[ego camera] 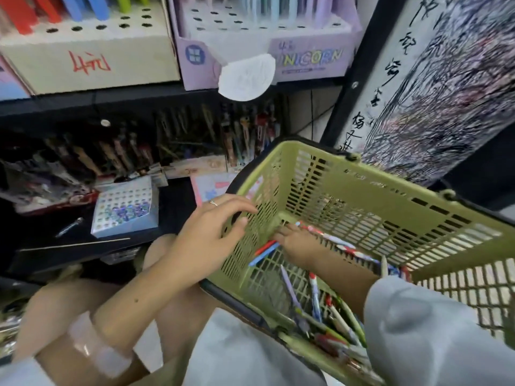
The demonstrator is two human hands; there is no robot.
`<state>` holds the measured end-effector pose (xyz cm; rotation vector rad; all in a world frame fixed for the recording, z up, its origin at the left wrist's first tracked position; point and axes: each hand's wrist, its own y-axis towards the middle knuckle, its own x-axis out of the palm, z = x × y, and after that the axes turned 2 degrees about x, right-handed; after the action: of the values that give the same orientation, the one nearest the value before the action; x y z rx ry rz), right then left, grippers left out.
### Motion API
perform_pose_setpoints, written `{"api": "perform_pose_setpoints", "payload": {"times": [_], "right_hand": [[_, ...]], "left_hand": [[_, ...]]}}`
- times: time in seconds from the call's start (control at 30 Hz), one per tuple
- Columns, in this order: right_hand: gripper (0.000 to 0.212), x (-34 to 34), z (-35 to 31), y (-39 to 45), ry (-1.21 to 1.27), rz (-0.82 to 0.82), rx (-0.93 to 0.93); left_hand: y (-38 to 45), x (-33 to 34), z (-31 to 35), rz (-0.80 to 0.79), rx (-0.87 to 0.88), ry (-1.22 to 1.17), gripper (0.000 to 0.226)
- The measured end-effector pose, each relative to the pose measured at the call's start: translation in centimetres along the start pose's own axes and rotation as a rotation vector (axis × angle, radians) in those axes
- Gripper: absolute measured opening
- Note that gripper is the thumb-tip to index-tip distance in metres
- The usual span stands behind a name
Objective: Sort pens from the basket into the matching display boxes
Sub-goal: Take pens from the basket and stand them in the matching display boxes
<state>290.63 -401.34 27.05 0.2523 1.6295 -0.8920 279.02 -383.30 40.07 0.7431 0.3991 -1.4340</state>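
Note:
A green plastic basket [370, 188] tilts on my lap, with several pens [328, 321] piled in its lower corner. My left hand [211, 232] rests against the basket's outer left wall, fingers loosely spread and a ring on one finger. My right hand [295, 243] reaches inside the basket and holds a few pens, a red one and a blue one [263, 253] sticking out toward the left. A cream display box [92, 59] with holes and red and blue pens stands on the upper shelf, beside a lilac "Unicorn" display box [306, 59] with pastel pens.
A small white box with a grid of holes [125, 210] sits on the dark lower shelf, a loose pen [69, 227] left of it. Dark pen racks [167, 140] fill the shelf behind. A scribbled test board [446, 93] leans at the right.

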Motion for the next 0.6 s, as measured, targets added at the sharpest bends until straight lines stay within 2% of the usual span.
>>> {"api": "perform_pose_setpoints", "payload": {"times": [0.07, 0.1, 0.2, 0.27, 0.33, 0.37, 0.43, 0.5, 0.6], "right_hand": [[0.043, 0.9, 0.0, 0.1, 0.026, -0.024, -0.06], [0.035, 1.3, 0.1, -0.2, 0.048, -0.029, -0.102], [0.019, 2.0, 1.0, -2.1, 0.247, -0.047, -0.136], [0.018, 2.4, 1.9, -3.6, 0.425, 0.02, -0.023], [0.018, 2.8, 2.4, -4.9, 0.52, 0.152, 0.234], [0.021, 3.1, 2.4, -5.5, 0.531, 0.154, 0.374], [0.042, 3.8, 2.0, -6.4, 0.511, -0.013, 0.564], [0.059, 4.5, 1.1, -6.7, 0.433, -0.132, 0.599], [0.055, 4.4, 0.1, -6.8, 0.53, -0.024, 0.6]], "left_hand": [[0.3, 0.0, 0.1, -0.005, 0.009, 0.006, 0.021], [0.5, 0.1, 0.2, -0.006, 0.011, 0.006, 0.021], [0.9, 0.3, 0.4, 0.002, 0.01, -0.007, 0.021], [0.9, 0.4, 0.5, 0.002, 0.009, -0.006, 0.021], [0.8, 0.4, 0.4, 0.0, 0.002, -0.016, 0.021], [0.8, 0.4, 0.4, 0.0, -0.005, -0.02, 0.021], [0.7, 0.4, 0.5, -0.003, -0.017, -0.016, 0.022], [0.6, 0.4, 0.5, -0.008, -0.021, -0.014, 0.022], [0.2, 0.3, 0.5, -0.013, -0.019, -0.015, 0.022]]}}
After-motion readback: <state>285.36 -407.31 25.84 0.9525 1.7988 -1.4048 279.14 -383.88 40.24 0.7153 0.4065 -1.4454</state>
